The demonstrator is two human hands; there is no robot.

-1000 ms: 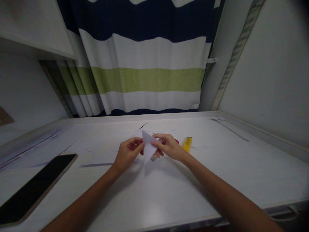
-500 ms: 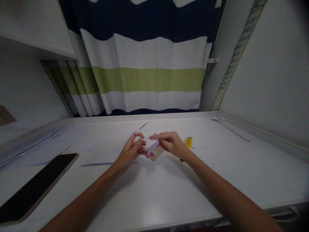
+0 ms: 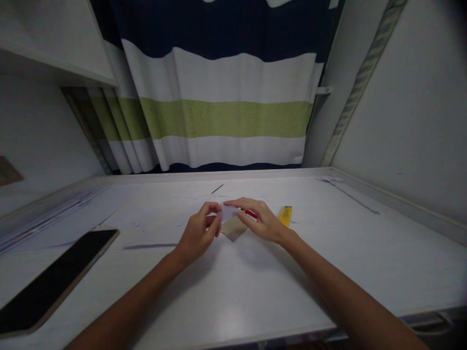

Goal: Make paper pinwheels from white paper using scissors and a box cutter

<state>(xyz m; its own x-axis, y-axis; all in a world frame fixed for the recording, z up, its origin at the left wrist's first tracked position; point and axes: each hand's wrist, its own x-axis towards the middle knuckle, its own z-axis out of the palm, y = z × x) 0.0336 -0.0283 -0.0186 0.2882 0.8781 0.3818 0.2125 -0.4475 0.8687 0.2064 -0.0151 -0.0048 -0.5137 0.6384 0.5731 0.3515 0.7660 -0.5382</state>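
Yellow utility knife (image 3: 285, 215) lies just right of the folded paper (image 3: 229, 214), flat on the desk (image 3: 233, 287), partly behind the right wrist. A small red object (image 3: 250, 214) shows between the right-hand fingers and the paper; what it is cannot be told. Under and just nearer than the paper, a tan sheet (image 3: 233, 230) lies on the desk, one corner pointing toward the camera. A thin paper strip (image 3: 149, 246) lies left of the paper, beyond the left forearm. Dark phone (image 3: 51, 282), screen up, sits well left of the paper near the desk's front edge. Loose white sheets (image 3: 44, 218) are stacked along the far left edge. Another long strip (image 3: 350, 194) lies well right of the paper, toward the wall. The desk is white, dimly lit and boxed by pale walls on both sides; behind the paper hangs a striped curtain (image 3: 226, 97) in navy, white and green. A shelf edge (image 3: 54, 73) juts out at upper left. The folded paper, small and white, is held low over the desk's middle, between the two hands. Left hand (image 3: 199, 233) pinches its left edge, thumb and forefinger closed on it. Right hand (image 3: 260, 221) lies over its right side, fingers extended and pressing along the top edge, gripping it.
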